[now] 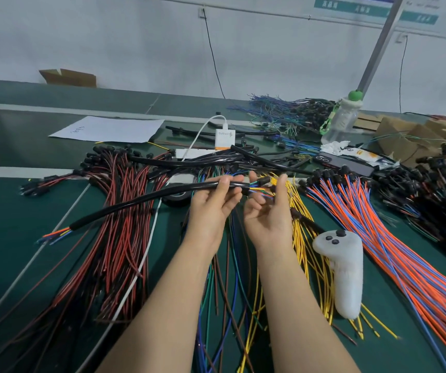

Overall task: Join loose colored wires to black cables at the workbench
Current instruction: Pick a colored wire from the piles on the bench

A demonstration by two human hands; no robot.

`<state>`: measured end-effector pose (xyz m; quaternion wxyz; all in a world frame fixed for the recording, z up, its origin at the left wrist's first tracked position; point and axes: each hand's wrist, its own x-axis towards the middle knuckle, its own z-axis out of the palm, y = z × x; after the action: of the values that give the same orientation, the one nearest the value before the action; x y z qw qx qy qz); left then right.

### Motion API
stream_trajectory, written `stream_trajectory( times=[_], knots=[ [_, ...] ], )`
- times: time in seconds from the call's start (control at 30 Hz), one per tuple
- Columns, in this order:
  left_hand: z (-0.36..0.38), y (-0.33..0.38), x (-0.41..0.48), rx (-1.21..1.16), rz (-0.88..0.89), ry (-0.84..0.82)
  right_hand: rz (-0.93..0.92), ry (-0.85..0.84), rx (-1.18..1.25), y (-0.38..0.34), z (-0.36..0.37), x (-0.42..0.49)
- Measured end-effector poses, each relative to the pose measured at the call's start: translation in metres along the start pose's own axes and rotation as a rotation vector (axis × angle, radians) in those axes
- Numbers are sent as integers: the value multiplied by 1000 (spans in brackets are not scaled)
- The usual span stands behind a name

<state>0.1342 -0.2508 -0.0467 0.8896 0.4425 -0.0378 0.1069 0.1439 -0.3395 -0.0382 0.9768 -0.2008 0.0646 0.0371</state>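
Two bare forearms reach up over the green workbench mat (pixel 14 211). The left hand (pixel 211 203) grips a thick glossy black sheathed cable (pixel 135 201) near its right end, lifted above the bench and sloping down to the left. Thin orange, blue and yellow cores (pixel 55 235) poke from its far end. The right hand (pixel 267 211) pinches the short coloured wires (pixel 259 188) fanning from the near end.

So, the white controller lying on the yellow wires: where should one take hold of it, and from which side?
Probably take the white controller by its long handle, the near part, coming from above with the right hand. The handle is slimmer than the wide button head and lies flat, lengthwise toward the person, so a grip can close round its two sides.
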Motion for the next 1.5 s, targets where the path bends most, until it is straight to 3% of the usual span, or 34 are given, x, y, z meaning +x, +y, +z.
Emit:
stream_trajectory(
  times=[0.23,0.43,0.63,0.87,0.97,1.07,1.13,1.2,1.27,1.37,1.43,1.5],
  knots=[
    [-1,-4,0,82,-14,-5,-21,49,161,-9,-7,0],
    [3,-3,-1,81,-16,-31,-45,11,-24,-2,-2,3],
    [1,-4,-2,53,-55,14,5,4,-6,-5,-7,4],
    [2,-3,-2,116,-49,-51,35,19,-52,-3,-6,5],
    [3,8,-1,301,-172,-1,62,36,-17,-3,-4,3],
    [2,31,-3,837,-283,-4,11,87,73,-12,-4,4],
    [2,53,-4,1213,-137,-46,-15,117,151,-21,-4,4],
    [11,77,-1,1495,145,-67,-15,88,160,-29,1,2],
    [28,98,7,1742,209,-234,-14,0,159,-36,17,-2],
    [69,123,16,1702,90,-490,-79,-192,233,-64,54,-11],
    [107,140,22,1663,263,-499,-183,-282,174,-92,79,-20],
    [151,152,28,1580,479,-396,-278,-252,-110,-116,100,-33]
  ],
)
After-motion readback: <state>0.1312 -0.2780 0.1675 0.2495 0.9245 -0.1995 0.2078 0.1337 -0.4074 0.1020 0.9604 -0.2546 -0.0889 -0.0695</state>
